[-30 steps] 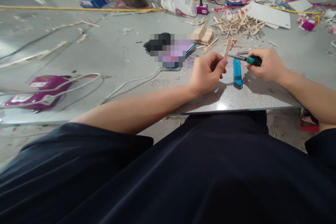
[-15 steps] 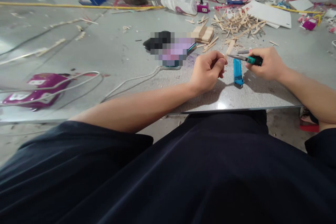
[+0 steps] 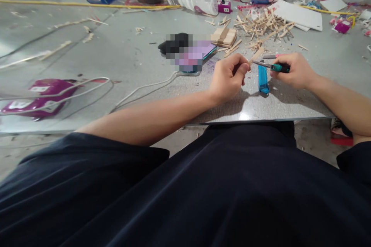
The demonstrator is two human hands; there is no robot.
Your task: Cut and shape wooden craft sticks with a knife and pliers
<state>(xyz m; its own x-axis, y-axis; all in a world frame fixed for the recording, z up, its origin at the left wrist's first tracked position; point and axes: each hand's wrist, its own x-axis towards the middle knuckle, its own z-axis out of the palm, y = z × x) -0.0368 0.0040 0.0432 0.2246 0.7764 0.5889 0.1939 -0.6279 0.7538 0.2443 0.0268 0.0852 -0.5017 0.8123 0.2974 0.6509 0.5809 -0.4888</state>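
Pinching the wooden stick (image 3: 256, 54) firmly in the left hand (image 3: 228, 79) above the table edge (image 3: 261, 117), the right hand (image 3: 294, 71), closed around the pliers (image 3: 271, 65), should bite squarely across it.

A pixelated block (image 3: 189, 53) in the upper centre of the frame masked the items lying there. The left hand (image 3: 228, 79) concealed the lower end of the wooden stick (image 3: 256, 55); the right hand (image 3: 292, 71) covered most of the teal-handled tool (image 3: 274, 66). The right elbow was cut off at the right edge
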